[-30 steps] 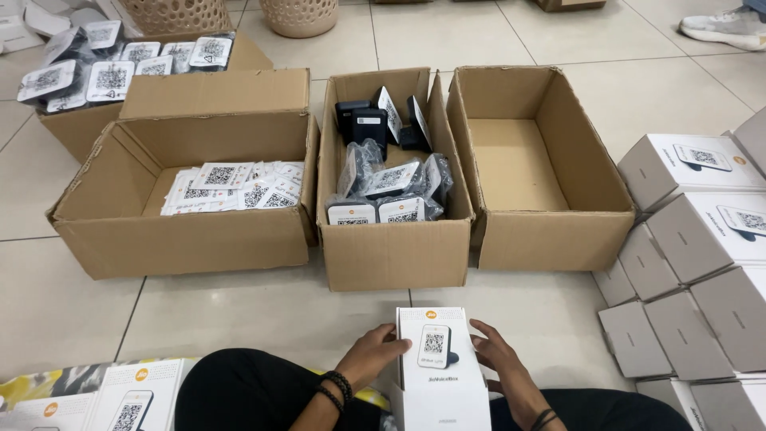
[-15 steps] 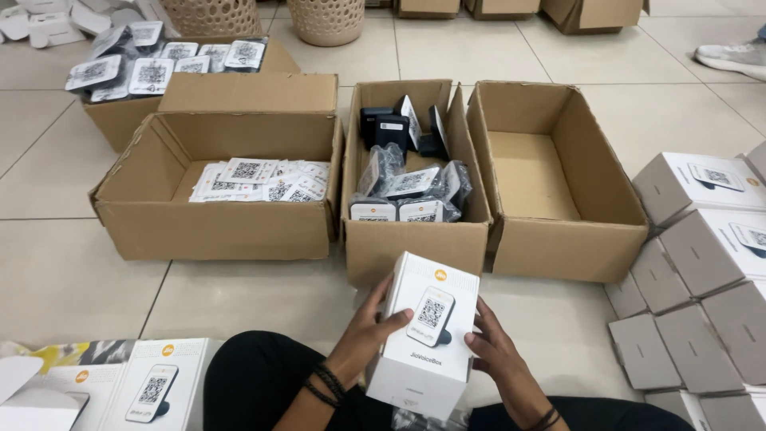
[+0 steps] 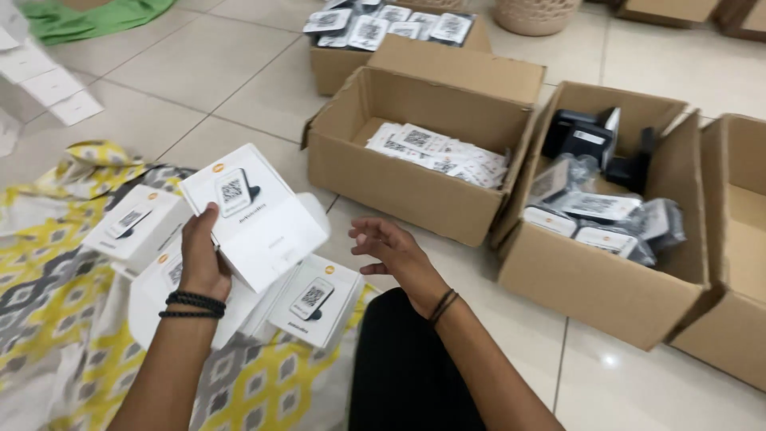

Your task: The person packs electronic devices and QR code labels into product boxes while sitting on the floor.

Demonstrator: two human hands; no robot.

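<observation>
**White box held over a pile of matching boxes**

The left hand (image 3: 203, 263) grips a white rectangular cardboard box with a printed device picture on its lid (image 3: 254, 214), fingers wrapped round its near edge, tilting it above a heap of similar white cardboard boxes (image 3: 315, 299). That heap rests on a yellow, grey and white patterned cloth (image 3: 56, 295) spread over the tiled floor (image 3: 199, 72). The right hand (image 3: 395, 251) hovers just right of the held box, empty, fingers loosely spread and slightly curled, touching nothing. Beyond the held box stands an open brown cardboard carton of flat white printed cards (image 3: 415, 183). Right of that carton sits a second open brown carton holding black devices and plastic-bagged items (image 3: 606, 271).
</observation>
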